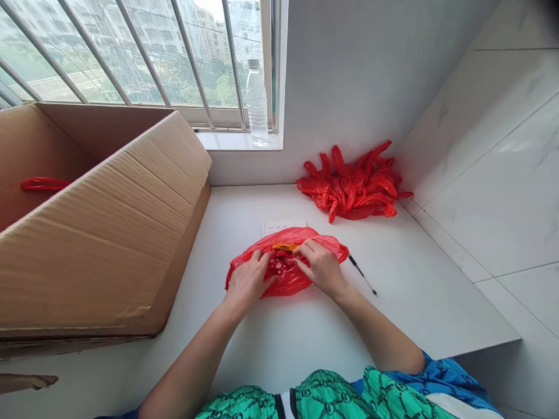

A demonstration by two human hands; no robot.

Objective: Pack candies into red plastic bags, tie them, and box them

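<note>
A red plastic bag (288,286) lies spread on the white tabletop with its mouth open toward me. Inside it show a yellow packet (286,247) and a red piece with white dots (279,265), whose kind I cannot make out. My left hand (250,278) grips the bag's left side, fingers curled over the rim and thumb toward the middle. On the opposite side my right hand (322,269) is bent over the bag's right rim, its fingertips beside the yellow packet. Both palms are hidden. Part of a white printed sheet (283,226) sticks out behind the bag.
To the left stands a large open cardboard box (109,244) with a red loop (46,184) inside. A heap of red plastic bags (349,186) lies against the back wall. A pen (362,274) is right of my hand. One water bottle (257,107) stands on the windowsill.
</note>
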